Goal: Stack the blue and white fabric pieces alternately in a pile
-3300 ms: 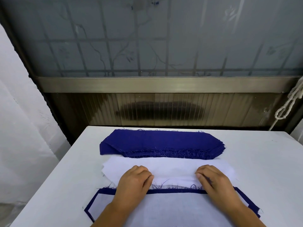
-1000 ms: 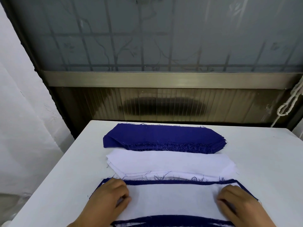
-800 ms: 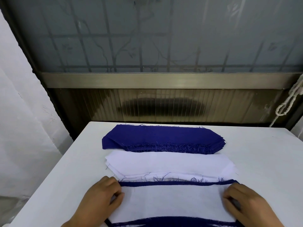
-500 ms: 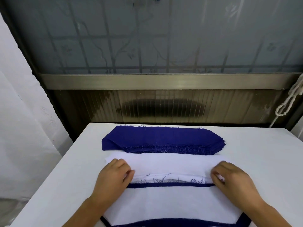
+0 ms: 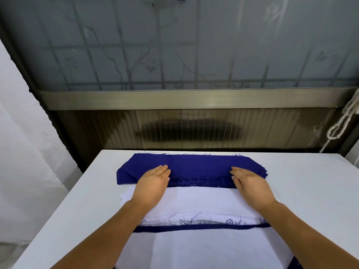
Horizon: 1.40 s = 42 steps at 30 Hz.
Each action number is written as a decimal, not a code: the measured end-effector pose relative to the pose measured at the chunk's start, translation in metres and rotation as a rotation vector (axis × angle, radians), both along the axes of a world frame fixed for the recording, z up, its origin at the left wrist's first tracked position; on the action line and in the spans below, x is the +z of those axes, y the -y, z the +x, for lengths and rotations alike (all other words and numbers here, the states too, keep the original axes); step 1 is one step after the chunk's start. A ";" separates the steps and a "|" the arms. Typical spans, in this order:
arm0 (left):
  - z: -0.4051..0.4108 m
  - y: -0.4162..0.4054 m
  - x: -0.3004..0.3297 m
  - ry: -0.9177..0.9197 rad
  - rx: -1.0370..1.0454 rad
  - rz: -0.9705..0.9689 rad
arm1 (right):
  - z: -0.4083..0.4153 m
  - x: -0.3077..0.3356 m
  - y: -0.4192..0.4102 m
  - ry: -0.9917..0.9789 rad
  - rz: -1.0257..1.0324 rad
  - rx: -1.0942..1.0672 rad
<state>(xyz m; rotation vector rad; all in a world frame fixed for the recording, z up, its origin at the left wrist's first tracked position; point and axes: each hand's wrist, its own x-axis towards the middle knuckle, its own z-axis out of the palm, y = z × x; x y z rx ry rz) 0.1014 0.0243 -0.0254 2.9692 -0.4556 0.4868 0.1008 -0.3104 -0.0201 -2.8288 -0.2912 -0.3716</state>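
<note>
1. A white desk (image 5: 303,191) stands against a frosted glass panel (image 5: 194,45) with a metal rail (image 5: 194,99); a knotted white rope (image 5: 343,121) hangs at the right.
2. The blue fabric stack (image 5: 196,166) lies at the far side, its edges frayed and its ends angled. Just nearer lies the white fabric stack (image 5: 202,200), smooth and flat. Nearest is the alternating pile (image 5: 204,247), white on top above a blue edge.
3. The left hand (image 5: 152,183) and right hand (image 5: 250,184) rest flat, fingers straight, on the blue stack's near edge, well apart, grasping nothing.
</note>
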 end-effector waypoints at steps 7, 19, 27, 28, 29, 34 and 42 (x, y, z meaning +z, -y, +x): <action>-0.005 0.007 0.012 0.095 -0.016 -0.040 | 0.005 0.003 -0.001 0.061 0.036 0.002; 0.008 0.003 0.014 -0.099 0.045 -0.379 | 0.003 0.008 -0.002 0.109 0.149 0.078; 0.015 0.008 0.014 -0.113 0.010 -0.350 | 0.009 0.012 -0.010 0.055 0.314 0.019; 0.017 0.009 0.015 -0.142 0.034 -0.425 | 0.010 0.012 -0.011 0.045 0.344 0.014; 0.018 0.009 0.017 -0.179 0.059 -0.509 | 0.010 0.013 -0.011 0.032 0.373 0.012; 0.027 0.008 0.029 -0.337 0.103 -0.655 | 0.012 0.015 -0.010 -0.060 0.491 -0.021; 0.031 0.005 0.037 -0.389 0.057 -0.578 | 0.018 0.025 -0.011 -0.188 0.621 -0.061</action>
